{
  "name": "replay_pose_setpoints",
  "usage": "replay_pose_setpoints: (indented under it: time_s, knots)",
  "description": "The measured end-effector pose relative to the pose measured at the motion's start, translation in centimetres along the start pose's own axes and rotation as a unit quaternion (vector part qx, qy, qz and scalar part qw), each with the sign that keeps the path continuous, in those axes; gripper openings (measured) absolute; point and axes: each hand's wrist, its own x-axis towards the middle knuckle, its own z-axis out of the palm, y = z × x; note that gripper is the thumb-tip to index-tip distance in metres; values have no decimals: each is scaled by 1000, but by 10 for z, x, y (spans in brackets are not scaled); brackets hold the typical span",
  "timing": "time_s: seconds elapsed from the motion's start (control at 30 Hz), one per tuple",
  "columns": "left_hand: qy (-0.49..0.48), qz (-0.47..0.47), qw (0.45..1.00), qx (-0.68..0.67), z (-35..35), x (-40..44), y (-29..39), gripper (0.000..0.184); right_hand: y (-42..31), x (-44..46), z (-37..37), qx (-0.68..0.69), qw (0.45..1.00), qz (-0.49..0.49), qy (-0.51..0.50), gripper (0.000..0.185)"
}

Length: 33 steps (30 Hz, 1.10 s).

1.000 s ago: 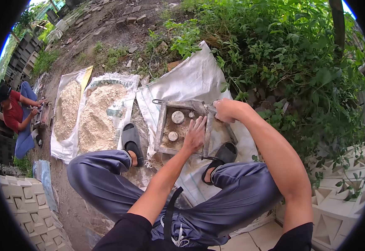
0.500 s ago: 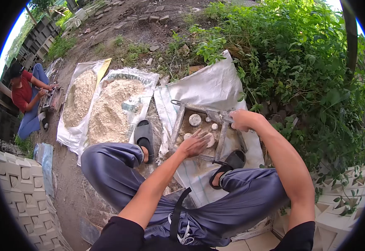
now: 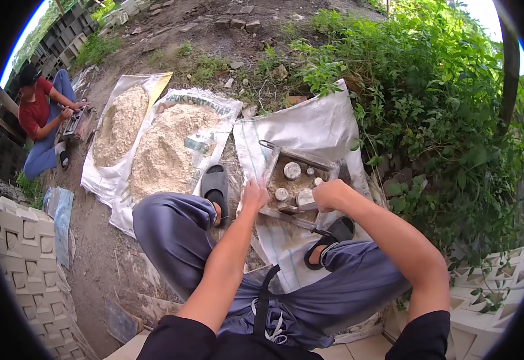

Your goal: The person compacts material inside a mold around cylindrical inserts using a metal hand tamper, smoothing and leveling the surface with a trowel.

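A dark rectangular mould frame (image 3: 274,213) lies on a white sack (image 3: 292,129) in front of me, with a metal loop at its far left corner. Inside it are several pale round pieces, among them a larger disc (image 3: 292,171), a small one (image 3: 281,194) and a chunky one (image 3: 305,198) near the front. My left hand (image 3: 255,195) is closed at the frame's left side, its fingertips slightly blurred. At the right side my right hand (image 3: 332,195) is closed on the frame, hiding part of that edge.
Two heaps of pale powder, a nearer heap (image 3: 169,144) and a farther heap (image 3: 121,123), lie on sacks to the left. A person (image 3: 46,117) in a red shirt works far left. Green plants (image 3: 421,90) grow at right. Patterned blocks (image 3: 25,252) stand at lower left.
My left hand has left the round pieces inside and moved to the frame's left side. My right hand has come down from the far right corner along the right side. The view has shifted slightly.
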Motion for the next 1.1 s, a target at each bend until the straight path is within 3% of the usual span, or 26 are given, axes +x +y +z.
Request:
replay_pose_setpoints:
  time_s: [0.03, 0.13, 0.2, 0.27, 0.33, 0.43, 0.5, 0.53, 0.6, 0.63, 0.7, 0.8, 0.87, 0.93, 1.1]
  knots:
    - [-50, 12, 998, 20, 5, 11, -12, 52, -4, -4, -4, -2, 1000, 0, -2, 25]
    - [-82, 54, 995, -8, 19, 20, -31, 58, 1, -11, -4, -18, 999, 30, -7, 23]
    - [-63, 67, 995, -34, 24, 21, -40, 58, 10, -17, -1, 182, 954, -66, 227, 21]
    - [-47, 78, 994, -61, 32, 22, -46, 57, 6, -16, -9, 192, 959, -17, 208, 23]
    - [-44, 25, 981, -188, 22, 14, -35, 60, 5, -20, -19, 204, 960, 37, 190, 26]
    - [-27, 1, 990, -138, 21, 15, -34, 58, 13, -21, -16, 252, 950, 37, 180, 31]
    - [-26, -17, 994, -102, 14, 12, -25, 57, 16, -19, -1, 434, 870, -45, 230, 28]
    - [-25, -13, 995, -92, 12, 13, -24, 57, 6, -10, 8, 436, 871, -43, 223, 28]
    - [-29, -10, 996, -80, 14, 10, -27, 58, -34, 24, 30, 457, 681, -50, 569, 27]
    - [-13, -7, 997, -76, 15, 10, -27, 58, -51, 41, 39, 458, 681, -49, 569, 27]
    - [2, 0, 997, -71, 14, 10, -23, 58, -73, 61, 46, 715, 445, -50, 538, 36]
    - [-24, -21, 997, -67, 13, 10, -22, 57, -61, 44, 42, 749, 428, -33, 504, 43]
    - [-15, -15, 996, -82, 16, 11, -25, 58, -71, 31, 40, 704, 449, -28, 549, 46]
    - [-19, -21, 997, -75, 15, 12, -27, 59, -81, 25, 51, 652, 389, -28, 650, 46]
    - [-34, -18, 995, -92, 16, 17, -27, 60, -72, 41, 58, 652, 407, 34, 638, 44]
